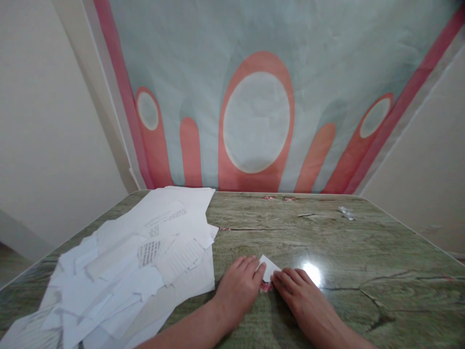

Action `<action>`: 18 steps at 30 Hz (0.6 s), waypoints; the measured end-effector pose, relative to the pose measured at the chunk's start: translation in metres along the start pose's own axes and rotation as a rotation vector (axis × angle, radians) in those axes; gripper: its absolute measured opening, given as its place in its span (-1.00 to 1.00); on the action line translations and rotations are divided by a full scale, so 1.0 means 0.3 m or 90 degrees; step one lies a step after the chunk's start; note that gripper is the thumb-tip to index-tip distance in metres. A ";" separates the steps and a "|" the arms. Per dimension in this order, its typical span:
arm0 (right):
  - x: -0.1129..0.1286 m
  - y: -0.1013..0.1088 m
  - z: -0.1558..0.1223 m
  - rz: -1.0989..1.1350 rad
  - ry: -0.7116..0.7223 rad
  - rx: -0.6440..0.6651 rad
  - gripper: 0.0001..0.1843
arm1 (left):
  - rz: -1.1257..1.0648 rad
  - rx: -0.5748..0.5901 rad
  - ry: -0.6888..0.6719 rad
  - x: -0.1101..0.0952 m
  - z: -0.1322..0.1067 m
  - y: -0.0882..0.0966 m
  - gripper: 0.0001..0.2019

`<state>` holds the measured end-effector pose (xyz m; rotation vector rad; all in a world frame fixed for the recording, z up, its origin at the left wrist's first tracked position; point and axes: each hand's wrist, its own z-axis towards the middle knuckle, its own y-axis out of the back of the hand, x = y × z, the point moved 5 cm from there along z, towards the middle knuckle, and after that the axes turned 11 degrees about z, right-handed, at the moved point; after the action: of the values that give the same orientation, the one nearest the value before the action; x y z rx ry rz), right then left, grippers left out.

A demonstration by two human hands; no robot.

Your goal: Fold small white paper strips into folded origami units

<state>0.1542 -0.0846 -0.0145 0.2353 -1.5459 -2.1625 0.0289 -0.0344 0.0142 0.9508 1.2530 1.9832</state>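
Observation:
A small piece of white paper (pixel 269 267) lies on the wood-patterned table, its top corner pointing away from me. My left hand (pixel 240 285) holds its left edge, thumb against the paper and fingers curled beside it. From the right, my right hand (pixel 301 294) grips the lower right edge with its fingertips close together. Parts of the paper are hidden under the fingers, so I cannot tell whether it is folded there. A red and dark mark (pixel 266 286) shows on the table between my hands.
Loose white sheets and scraps, some printed, form a wide pile (pixel 119 271) on the left of the table (pixel 363 252). Small shiny scraps (pixel 346 213) lie at the back right. Behind the table's far edge hangs a patterned backdrop (pixel 312 48).

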 end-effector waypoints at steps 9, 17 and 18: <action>0.018 0.006 0.000 -0.010 0.007 -0.003 -0.59 | -0.042 -0.036 -0.139 -0.004 0.006 0.009 -0.80; 0.013 0.008 0.002 0.001 0.011 -0.013 -0.64 | -0.025 -0.055 -0.195 -0.024 -0.004 0.013 -0.80; 0.012 0.012 0.004 0.005 0.011 -0.010 -0.65 | -0.022 -0.059 -0.201 -0.027 -0.005 0.013 -0.81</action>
<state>0.1515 -0.0861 -0.0102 0.2416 -1.5174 -2.1600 0.0319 -0.0431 0.0154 1.1357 0.9872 1.7647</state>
